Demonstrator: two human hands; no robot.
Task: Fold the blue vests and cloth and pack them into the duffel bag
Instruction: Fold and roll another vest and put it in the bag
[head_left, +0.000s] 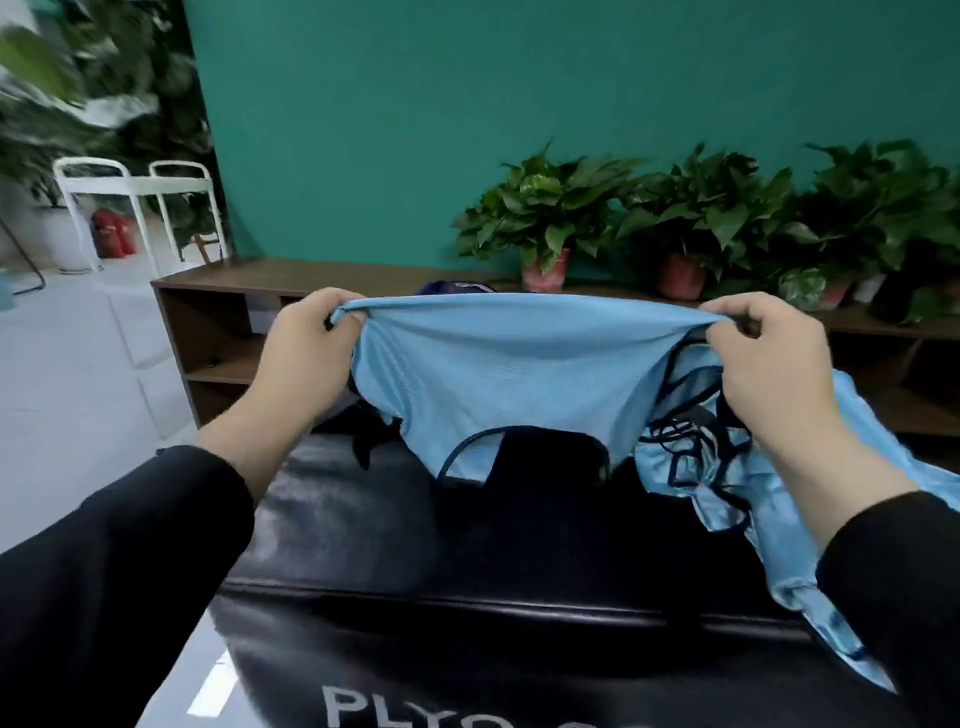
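Observation:
A light blue vest (498, 374) with dark trim hangs stretched in the air between my hands. My left hand (306, 353) pinches its left top edge. My right hand (769, 364) grips its right top edge. Its dark-edged neckline dangles just above a black padded box (415, 519) with white lettering on its front. More light blue vests (727, 478) lie crumpled on the box's right side and drape over its edge. A dark blue bag (457, 287) peeks out behind the held vest, mostly hidden.
A low brown shelf unit (218, 312) runs along the teal wall behind. Potted green plants (550, 218) stand on its top at the right. A white metal rack (135, 197) and red objects stand at the far left on the pale floor.

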